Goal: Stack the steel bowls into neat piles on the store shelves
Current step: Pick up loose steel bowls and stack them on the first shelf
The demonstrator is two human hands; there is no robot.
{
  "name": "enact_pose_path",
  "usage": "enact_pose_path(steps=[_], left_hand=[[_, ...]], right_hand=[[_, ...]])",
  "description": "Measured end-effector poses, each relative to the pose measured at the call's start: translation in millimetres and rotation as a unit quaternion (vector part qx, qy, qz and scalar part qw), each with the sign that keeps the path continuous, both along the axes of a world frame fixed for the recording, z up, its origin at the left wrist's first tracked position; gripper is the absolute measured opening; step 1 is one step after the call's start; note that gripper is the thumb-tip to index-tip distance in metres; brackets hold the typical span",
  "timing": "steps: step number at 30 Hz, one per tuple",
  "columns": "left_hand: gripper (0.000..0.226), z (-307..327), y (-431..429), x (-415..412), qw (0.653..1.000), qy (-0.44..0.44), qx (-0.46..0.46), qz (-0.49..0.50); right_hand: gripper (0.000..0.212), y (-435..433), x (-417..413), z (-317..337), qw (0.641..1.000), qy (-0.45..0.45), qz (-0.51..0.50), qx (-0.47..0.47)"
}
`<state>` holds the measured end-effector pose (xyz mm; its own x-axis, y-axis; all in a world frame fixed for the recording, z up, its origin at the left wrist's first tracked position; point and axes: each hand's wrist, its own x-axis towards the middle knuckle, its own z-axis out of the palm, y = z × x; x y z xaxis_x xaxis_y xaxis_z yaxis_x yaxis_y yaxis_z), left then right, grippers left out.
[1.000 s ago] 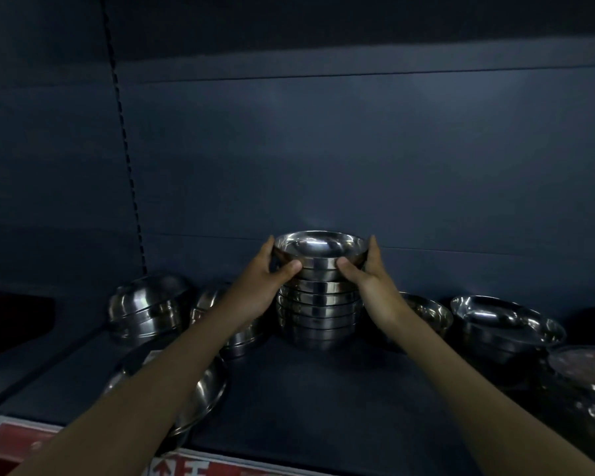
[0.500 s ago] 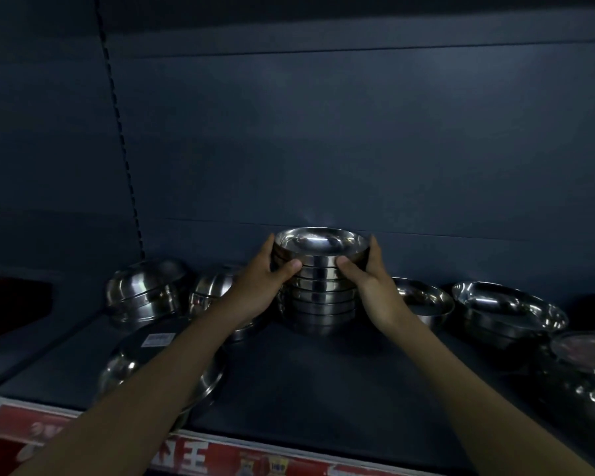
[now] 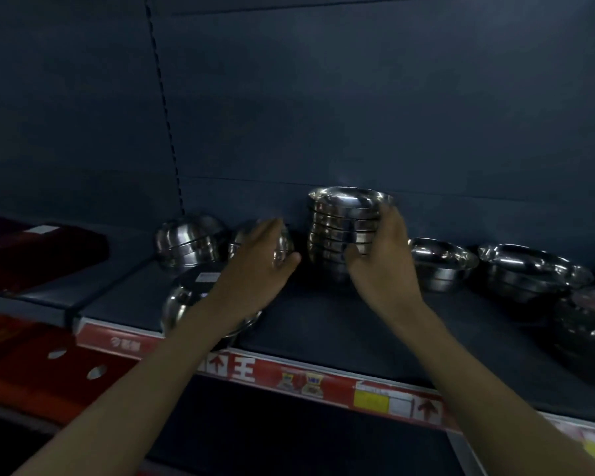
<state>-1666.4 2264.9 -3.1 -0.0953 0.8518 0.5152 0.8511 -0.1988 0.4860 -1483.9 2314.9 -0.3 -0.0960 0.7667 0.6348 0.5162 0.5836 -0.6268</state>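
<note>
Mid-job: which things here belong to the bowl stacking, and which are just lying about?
Job: bowl stack, held by right hand; open left hand; overturned bowls; upright bowls; shelf.
Lying about: dark red box; red price strip.

I see through one wide-angle head camera, facing forward and slightly down at the dark grey metal shelf [image 3: 323,321], seemingly within arm's reach; edges look dim.

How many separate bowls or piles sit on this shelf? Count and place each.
7: tall stack centre, gripped by right hand; half-hidden pile behind left hand; inverted pile back left; inverted bowl front left; rightward small bowl, wide bowl, edge pile. Others may be hidden.
</note>
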Motion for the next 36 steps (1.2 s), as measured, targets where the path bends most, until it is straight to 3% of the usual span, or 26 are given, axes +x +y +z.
enact_pose_path(steps=[3, 6, 9, 13, 18, 22, 26, 29, 36], left_hand=[[0.047, -18, -38, -26, 0.996, -0.037, 0.064, 0.039], [0.042, -38, -68, -52, 0.984, -0.086, 0.083, 0.130], [0.032, -55, -89, -73, 0.975, -0.123, 0.092, 0.159], [0.034, -60, -100, -88, 0.961, -0.221, 0.037, 0.164], [0.023, -72, -103, -108, 0.963, -0.224, -0.049, 0.139], [0.037, -81, -101, -118, 0.963, -0.219, -0.083, 0.134], [0.041, -85, -99, -118, 0.960, -0.238, -0.077, 0.122], [0.039, -85, -101, -113, 0.959, -0.249, -0.071, 0.114], [0.017, -66, -110, -86, 0.961, -0.267, -0.016, 0.064]], right_hand=[[0.056, -21, -21, -17, 1.000, -0.007, 0.027, 0.006], [0.050, -31, -44, -36, 0.998, -0.045, 0.025, 0.023], [0.043, -37, -67, -46, 0.997, -0.043, 0.066, -0.023], [0.045, -44, -84, -58, 0.984, -0.071, 0.137, -0.083], [0.051, -39, -85, -63, 0.965, -0.130, 0.177, -0.142], [0.042, -38, -87, -64, 0.956, -0.197, 0.156, -0.151], [0.053, -40, -86, -65, 0.931, -0.296, 0.163, -0.136], [0.034, -41, -85, -62, 0.941, -0.243, 0.182, -0.150], [0.026, -52, -69, -54, 0.955, -0.094, 0.230, -0.161]])
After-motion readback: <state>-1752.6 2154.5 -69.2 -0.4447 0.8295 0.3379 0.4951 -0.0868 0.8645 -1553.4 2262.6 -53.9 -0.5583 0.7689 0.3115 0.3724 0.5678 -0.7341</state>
